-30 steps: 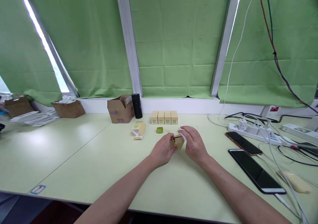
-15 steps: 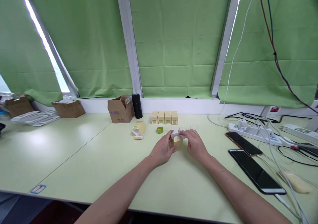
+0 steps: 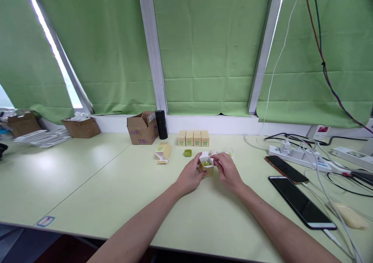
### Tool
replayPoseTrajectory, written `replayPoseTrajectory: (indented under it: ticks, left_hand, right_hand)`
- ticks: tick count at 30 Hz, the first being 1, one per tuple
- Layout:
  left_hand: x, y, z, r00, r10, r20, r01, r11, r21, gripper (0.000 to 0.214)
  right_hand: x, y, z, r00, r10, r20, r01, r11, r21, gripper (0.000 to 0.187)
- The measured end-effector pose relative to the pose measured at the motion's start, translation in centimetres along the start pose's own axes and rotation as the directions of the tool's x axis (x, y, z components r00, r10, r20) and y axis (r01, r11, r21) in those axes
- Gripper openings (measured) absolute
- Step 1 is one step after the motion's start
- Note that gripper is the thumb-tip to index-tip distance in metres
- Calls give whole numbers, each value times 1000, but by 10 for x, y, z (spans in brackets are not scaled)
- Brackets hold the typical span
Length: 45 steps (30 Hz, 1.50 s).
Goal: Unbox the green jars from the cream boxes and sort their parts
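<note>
A small kraft cardboard box (image 3: 206,172) stands upright in front of me with its white-lined lid raised at the back. Something green shows inside it. My left hand (image 3: 189,176) is closed around the box's left side, thumb at the front. At the right, my right hand (image 3: 229,170) pinches the box's white side flap (image 3: 212,161) between thumb and fingers. A small green square container (image 3: 188,153) sits on the table just beyond my left hand. Further left lies another kraft box (image 3: 163,153), on its side and opened.
Several closed kraft boxes (image 3: 193,138) stand in a row at the back. Behind them to the left are a larger carton (image 3: 142,128) and a black cylinder (image 3: 161,124). Phones (image 3: 301,202), cables and a power strip (image 3: 297,156) crowd the right side.
The lid of the small box has tipped back, so its green contents now show. My right hand has shifted slightly down to the box's right flap; my left hand keeps its hold.
</note>
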State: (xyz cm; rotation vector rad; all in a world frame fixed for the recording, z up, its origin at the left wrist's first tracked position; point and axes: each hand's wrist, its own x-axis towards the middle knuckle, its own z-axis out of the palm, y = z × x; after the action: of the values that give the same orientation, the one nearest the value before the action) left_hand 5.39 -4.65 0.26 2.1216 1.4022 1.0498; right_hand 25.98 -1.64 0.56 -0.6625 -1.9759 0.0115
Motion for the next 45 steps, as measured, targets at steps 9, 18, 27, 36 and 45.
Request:
replayPoseTrajectory:
  ticks: [9, 18, 27, 36, 45]
  left_hand:
    - [2, -3, 0, 1000, -1, 1, 1, 1000, -29, 75]
    - [1, 9, -3, 1000, -21, 0, 21, 996, -88, 78]
    - [1, 1, 0, 998, 63, -17, -62, 995, 75, 80]
    - [-3, 2, 1, 960, 280, -12, -262, 914, 308, 77]
    - [-2, 8, -2, 898, 432, 76, -412, 769, 490, 75]
  right_hand:
    - [0, -6, -2, 992, -56, 109, 63, 996, -66, 34]
    - [-1, -6, 0, 991, -119, 68, 127, 983, -130, 37]
    - [2, -20, -5, 959, -232, -161, 218, 971, -102, 38]
    - [3, -36, 1, 990, -111, -85, 104, 991, -81, 31]
    - [-5, -21, 14, 977, 214, -16, -214, 970, -117, 11]
